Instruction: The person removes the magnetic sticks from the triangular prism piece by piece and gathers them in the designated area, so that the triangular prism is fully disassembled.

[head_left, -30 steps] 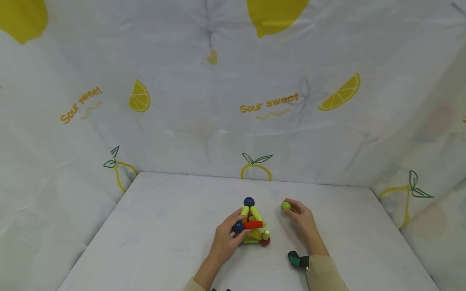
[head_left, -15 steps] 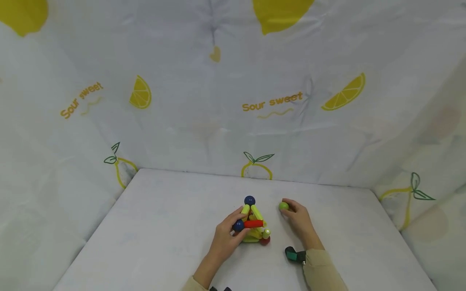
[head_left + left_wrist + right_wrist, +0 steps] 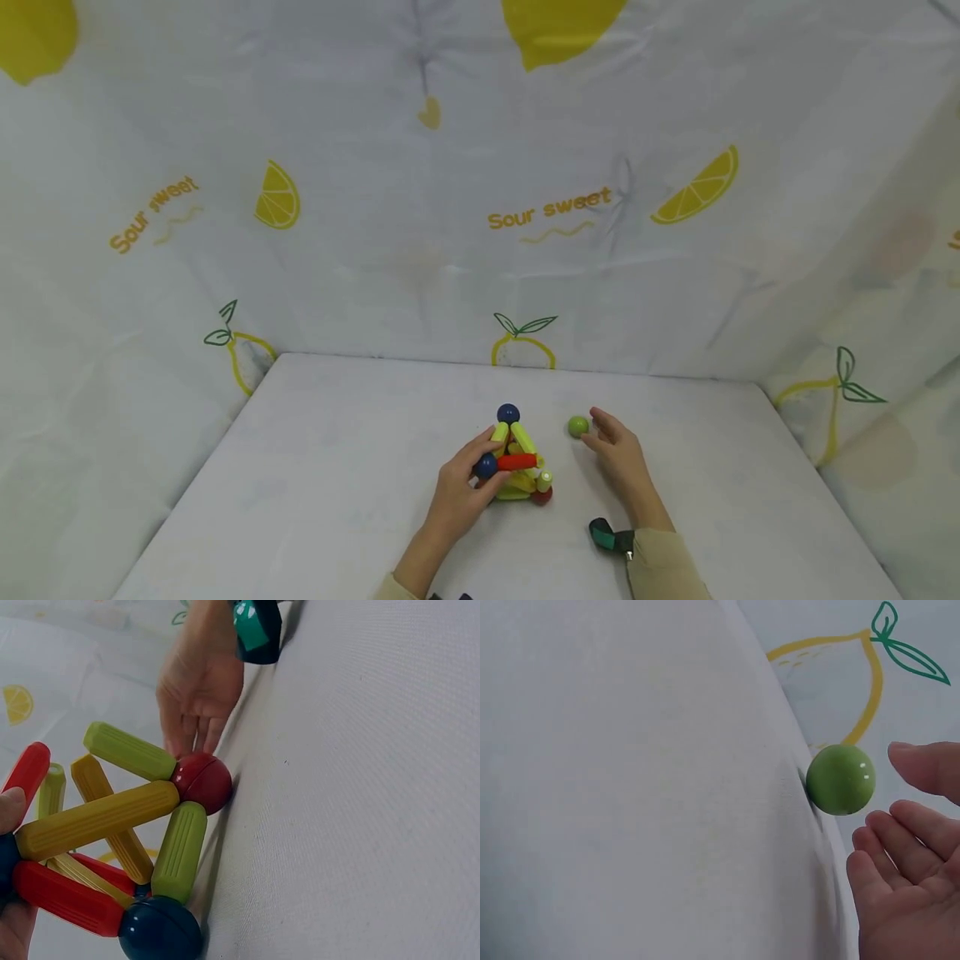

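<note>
Across the back and sides of the head view hangs a white cloth printed with yellow lemons, lemon wedges and the words "Sour sweet"; a pale, flat table spreads beneath it. At the lower edge, left of centre, a beige sleeve leads up to the left hand. Its fingers and thumb curl round a glossy dark blue ball on the left side of a many-coloured structure of ridged rods and round balls, low in the middle of the picture. From that ball a red ridged rod runs rightward. A second dark blue ball tops the structure, a glossy red ball sits at its lower right, and yellow and yellow-green rods link the parts. In the left wrist view, one yellow-green ridged rod slants up and left from the red ball, its far end free.

Right of the structure, well apart from it, a smooth bright green ball rests on the table. Just beside it is the right hand, thumb and fingers spread; the right wrist view shows a gap between them and the ball. Below, a black-and-green band sits at the wrist, against another beige sleeve.
</note>
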`<state>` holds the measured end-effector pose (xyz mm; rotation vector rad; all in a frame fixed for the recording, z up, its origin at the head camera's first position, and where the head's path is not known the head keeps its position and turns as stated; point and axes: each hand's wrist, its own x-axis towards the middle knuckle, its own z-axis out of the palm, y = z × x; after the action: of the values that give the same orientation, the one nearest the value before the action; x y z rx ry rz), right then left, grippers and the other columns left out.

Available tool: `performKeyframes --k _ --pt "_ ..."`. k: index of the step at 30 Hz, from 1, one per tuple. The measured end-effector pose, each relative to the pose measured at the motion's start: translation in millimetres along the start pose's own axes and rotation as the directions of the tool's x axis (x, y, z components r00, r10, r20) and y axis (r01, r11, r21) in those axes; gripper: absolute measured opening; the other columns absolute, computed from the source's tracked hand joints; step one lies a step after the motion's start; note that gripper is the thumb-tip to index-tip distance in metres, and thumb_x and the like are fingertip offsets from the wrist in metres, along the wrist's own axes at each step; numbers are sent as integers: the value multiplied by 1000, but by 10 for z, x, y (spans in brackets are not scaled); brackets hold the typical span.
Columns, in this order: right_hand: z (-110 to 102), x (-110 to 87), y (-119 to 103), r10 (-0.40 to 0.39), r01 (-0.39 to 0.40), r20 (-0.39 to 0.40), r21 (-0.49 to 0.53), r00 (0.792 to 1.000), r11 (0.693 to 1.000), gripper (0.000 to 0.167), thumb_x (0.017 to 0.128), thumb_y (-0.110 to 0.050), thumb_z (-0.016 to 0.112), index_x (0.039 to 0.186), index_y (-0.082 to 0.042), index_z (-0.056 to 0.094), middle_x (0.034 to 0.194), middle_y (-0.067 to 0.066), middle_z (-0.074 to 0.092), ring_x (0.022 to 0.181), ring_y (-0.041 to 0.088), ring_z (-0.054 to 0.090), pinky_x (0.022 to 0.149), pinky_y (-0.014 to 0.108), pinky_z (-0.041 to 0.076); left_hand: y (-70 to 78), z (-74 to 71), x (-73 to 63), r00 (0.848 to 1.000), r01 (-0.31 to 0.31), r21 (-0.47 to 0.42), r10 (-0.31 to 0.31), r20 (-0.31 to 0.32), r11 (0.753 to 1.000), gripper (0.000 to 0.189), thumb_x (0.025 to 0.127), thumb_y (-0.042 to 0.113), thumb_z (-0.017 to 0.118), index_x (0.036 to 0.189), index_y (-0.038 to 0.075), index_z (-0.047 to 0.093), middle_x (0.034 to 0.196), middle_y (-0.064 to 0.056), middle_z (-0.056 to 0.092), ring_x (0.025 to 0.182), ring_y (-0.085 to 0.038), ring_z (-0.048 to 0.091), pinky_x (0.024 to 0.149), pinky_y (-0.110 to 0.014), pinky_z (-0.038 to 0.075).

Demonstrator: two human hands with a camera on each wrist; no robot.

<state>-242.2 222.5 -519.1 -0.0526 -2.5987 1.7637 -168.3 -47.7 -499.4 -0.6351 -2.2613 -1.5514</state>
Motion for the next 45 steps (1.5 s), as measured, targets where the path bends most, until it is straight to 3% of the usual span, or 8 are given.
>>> performKeyframes --k 5,11,18,22,28,34,45 --pt "2 -163 -97 -58 58 1 4 998 998 55 91 -16 62 140 -3 41 145 17 44 135 30 41 108 29 38 -21 -7 -7 1000 -14 2 14 -7 1000 38 85 22 70 118 6 60 139 -8 51 124 -24 53 90 -22 50" --pt "71 -432 -314 -167 154 53 193 985 969 49 90 -16 65 133 -1 49 139 18 49 125 17 52 92 8 44 -27 -7 1 1000 -18 11 18 0 1000 38 85 20 71 118 6 60 140 -8 51 124 -23 54 89 -22 51" --pt "233 -670 -599 -330 289 126 267 935 919 39 88 -11 66 124 2 55 127 23 56 113 6 59 92 15 49 -17 -32 4 1000 -7 -1 7 9 1000 38 84 18 72 119 7 60 140 -8 51 124 -23 54 88 -23 52" --pt "309 -726 -680 -374 318 166 289 912 903 33 88 -2 64 119 4 57 123 24 58 109 5 60 90 17 51 -25 -48 11 1000 -13 -16 13 21 1000 38 85 18 71 120 8 60 141 -8 50 125 -24 53 89 -25 52" --pt "369 -756 -677 -356 297 185 284 916 912 31 85 3 65 116 6 59 120 24 59 107 4 61 88 18 52 -29 -58 7 998 -12 -29 14 61 1000 38 89 22 67 122 6 59 142 -10 48 126 -26 52 90 -26 51" --pt "426 -758 -672 -362 314 161 261 918 913 32 84 0 67 115 2 60 119 21 60 107 2 60 89 17 51 -23 -62 8 998 -24 -28 26 55 999 35 90 20 65 122 7 58 142 -9 49 125 -25 53 90 -27 52" --pt "578 -771 -623 -478 462 53 180 877 868 30 80 -4 72 109 0 64 110 12 62 106 6 59 89 18 51 -29 -67 5 997 -52 -4 52 49 999 36 89 21 67 122 7 59 141 -11 50 123 -26 54 87 -26 53"
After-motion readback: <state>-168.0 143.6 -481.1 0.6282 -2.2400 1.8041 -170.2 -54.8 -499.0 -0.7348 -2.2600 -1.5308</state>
